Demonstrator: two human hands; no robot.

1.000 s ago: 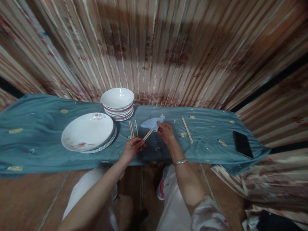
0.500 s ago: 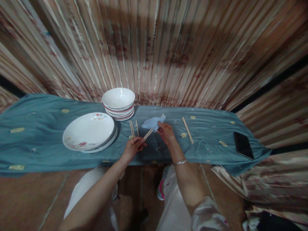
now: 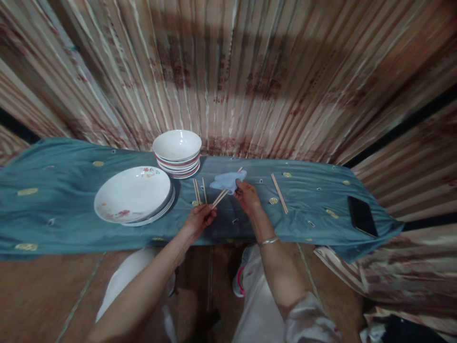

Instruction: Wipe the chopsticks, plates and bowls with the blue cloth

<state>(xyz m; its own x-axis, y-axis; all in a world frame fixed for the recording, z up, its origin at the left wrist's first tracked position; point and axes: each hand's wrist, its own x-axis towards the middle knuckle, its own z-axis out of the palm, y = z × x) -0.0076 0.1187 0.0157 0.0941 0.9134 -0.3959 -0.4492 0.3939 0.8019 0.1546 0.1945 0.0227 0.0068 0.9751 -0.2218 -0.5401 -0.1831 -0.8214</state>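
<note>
Near the middle of the cloth-covered table, my left hand (image 3: 200, 220) pinches the lower ends of a pair of wooden chopsticks (image 3: 220, 197). The pair slants up to the right, its middle covered by a light blue cloth (image 3: 227, 182) and a tip showing past it. My right hand (image 3: 247, 195) has its fingers closed on the right part of this cloth. Just left of the cloth lie more chopsticks (image 3: 196, 191), their lower ends close to my left hand. Another pair of chopsticks (image 3: 279, 193) rests to the right of my right hand.
A stack of large white plates (image 3: 134, 195) with floral decoration stands at the left. Behind it is a stack of white bowls (image 3: 177, 147). A black phone (image 3: 362, 216) lies at the right end of the green table (image 3: 303, 228). A pleated curtain (image 3: 228, 81) hangs behind.
The cloth has shifted slightly along the chopsticks, and a little more of their far tip shows. My right hand has moved slightly with it. My left hand keeps its hold.
</note>
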